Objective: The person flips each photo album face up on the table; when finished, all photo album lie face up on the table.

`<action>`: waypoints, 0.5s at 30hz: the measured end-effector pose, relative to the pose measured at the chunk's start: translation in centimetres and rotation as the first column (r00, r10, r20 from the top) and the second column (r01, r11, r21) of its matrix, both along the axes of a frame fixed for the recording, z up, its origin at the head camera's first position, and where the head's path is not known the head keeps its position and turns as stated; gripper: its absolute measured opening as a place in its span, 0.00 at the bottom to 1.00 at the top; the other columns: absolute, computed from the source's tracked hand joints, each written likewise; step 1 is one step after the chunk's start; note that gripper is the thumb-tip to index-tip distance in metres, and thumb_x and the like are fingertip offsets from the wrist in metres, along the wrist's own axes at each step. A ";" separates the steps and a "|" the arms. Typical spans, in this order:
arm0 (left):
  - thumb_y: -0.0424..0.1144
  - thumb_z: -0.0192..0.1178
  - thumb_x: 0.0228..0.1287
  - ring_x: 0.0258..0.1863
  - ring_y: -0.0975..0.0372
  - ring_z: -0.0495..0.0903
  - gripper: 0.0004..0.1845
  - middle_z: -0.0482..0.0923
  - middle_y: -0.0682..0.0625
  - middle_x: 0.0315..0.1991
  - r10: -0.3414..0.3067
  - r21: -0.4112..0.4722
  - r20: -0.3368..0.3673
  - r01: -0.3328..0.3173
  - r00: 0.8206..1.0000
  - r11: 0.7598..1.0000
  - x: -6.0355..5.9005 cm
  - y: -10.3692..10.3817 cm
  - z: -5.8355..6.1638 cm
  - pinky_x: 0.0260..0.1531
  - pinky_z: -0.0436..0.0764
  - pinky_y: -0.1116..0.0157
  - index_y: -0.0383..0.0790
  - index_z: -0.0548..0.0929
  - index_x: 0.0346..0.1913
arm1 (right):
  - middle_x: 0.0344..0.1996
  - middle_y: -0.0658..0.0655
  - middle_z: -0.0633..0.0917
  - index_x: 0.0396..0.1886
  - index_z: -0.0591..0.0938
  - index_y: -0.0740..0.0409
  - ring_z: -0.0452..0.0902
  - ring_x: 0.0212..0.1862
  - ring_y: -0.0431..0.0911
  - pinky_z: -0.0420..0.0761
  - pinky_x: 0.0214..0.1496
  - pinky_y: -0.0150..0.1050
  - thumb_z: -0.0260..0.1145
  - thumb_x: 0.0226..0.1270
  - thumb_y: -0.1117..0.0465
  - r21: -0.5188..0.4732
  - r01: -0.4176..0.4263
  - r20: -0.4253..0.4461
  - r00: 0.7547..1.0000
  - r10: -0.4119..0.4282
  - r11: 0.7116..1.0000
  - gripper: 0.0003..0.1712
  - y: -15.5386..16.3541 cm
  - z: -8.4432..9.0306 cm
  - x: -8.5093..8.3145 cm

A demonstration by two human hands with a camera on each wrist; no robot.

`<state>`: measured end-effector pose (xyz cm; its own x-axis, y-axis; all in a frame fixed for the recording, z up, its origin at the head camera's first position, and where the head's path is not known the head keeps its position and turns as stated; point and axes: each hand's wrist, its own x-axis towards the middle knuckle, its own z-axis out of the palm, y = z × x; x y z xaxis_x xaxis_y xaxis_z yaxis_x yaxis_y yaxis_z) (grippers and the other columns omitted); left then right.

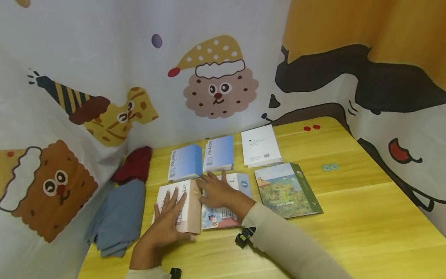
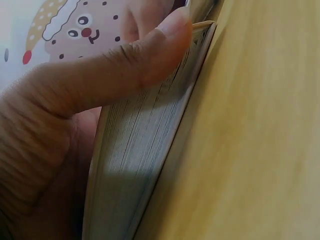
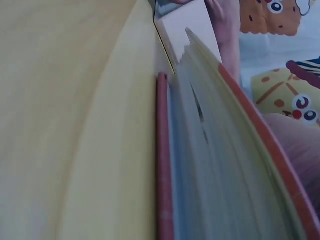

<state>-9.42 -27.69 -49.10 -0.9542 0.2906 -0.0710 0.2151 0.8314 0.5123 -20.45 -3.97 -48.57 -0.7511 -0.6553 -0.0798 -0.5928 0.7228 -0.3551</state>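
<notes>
My left hand [image 1: 170, 221] lies flat on a pale pink-and-white book [image 1: 191, 211] at the near left of the yellow table [image 1: 366, 217]. Its fingers are spread on the cover. In the left wrist view its thumb [image 2: 125, 65] presses straight along the book's page edge [image 2: 140, 160]. My right hand [image 1: 216, 192] rests on the neighbouring blue-and-red book [image 1: 223, 217], fingertips reaching the pink book's spine. The right wrist view shows that book's pages [image 3: 215, 165] fanned slightly above its red lower cover [image 3: 163, 165].
A green landscape book [image 1: 287, 190] lies to the right. Two blue Polaroid books [image 1: 186, 162] [image 1: 219, 152] and a white book [image 1: 260, 146] form the far row. Blue cloth [image 1: 120, 217] and red cloth [image 1: 136, 164] lie at the left edge. A cartoon-printed curtain surrounds the table.
</notes>
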 end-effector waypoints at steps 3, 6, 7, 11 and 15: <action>0.68 0.88 0.38 0.88 0.30 0.30 0.80 0.34 0.36 0.91 -0.003 0.000 0.011 0.003 1.000 1.000 -0.1 0.2 -0.1 0.71 0.30 0.14 0.49 0.49 0.91 | 0.86 0.53 0.67 0.87 0.67 0.45 0.56 0.89 0.56 0.44 0.86 0.78 0.59 0.84 0.41 0.017 0.008 -0.015 1.000 -0.008 1.000 0.38 -0.5 0.0 0.1; 0.68 0.88 0.39 0.89 0.30 0.30 0.79 0.34 0.36 0.92 0.003 -0.010 0.008 -0.003 1.000 1.000 -0.2 0.2 0.1 0.72 0.30 0.15 0.49 0.50 0.91 | 0.85 0.51 0.69 0.88 0.64 0.45 0.59 0.87 0.53 0.48 0.87 0.76 0.58 0.84 0.41 0.025 0.016 -0.048 0.999 -0.015 1.000 0.40 -0.8 -0.1 0.0; 0.68 0.88 0.39 0.89 0.30 0.31 0.79 0.35 0.36 0.91 0.004 -0.015 0.003 -0.004 1.000 1.000 -0.3 0.2 0.1 0.72 0.31 0.15 0.49 0.50 0.91 | 0.84 0.51 0.70 0.88 0.64 0.45 0.60 0.87 0.52 0.49 0.87 0.75 0.58 0.83 0.41 0.021 0.018 -0.058 0.998 -0.016 1.000 0.40 -0.8 -0.2 -0.1; 0.67 0.87 0.40 0.88 0.29 0.32 0.78 0.36 0.36 0.91 0.004 -0.026 -0.016 -0.004 1.000 1.000 -0.3 0.1 0.5 0.72 0.32 0.14 0.49 0.51 0.91 | 0.83 0.50 0.72 0.87 0.67 0.45 0.63 0.85 0.51 0.51 0.87 0.74 0.60 0.82 0.42 -0.016 0.019 -0.073 0.997 -0.020 1.000 0.39 -1.0 -0.4 -0.2; 0.68 0.87 0.40 0.88 0.29 0.34 0.78 0.38 0.35 0.91 0.003 -0.025 -0.013 -0.003 1.000 1.000 0.0 -0.1 0.4 0.71 0.33 0.14 0.49 0.52 0.90 | 0.81 0.49 0.75 0.85 0.70 0.45 0.66 0.84 0.51 0.50 0.86 0.75 0.62 0.81 0.43 -0.053 0.013 -0.058 0.998 -0.016 0.999 0.37 -1.1 -0.8 -0.1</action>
<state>-9.43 -27.78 -48.70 -0.9561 0.2858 -0.0655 0.2191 0.8449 0.4880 -20.50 -5.08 -49.38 -0.7632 -0.6462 -0.0017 -0.6028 0.7130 -0.3581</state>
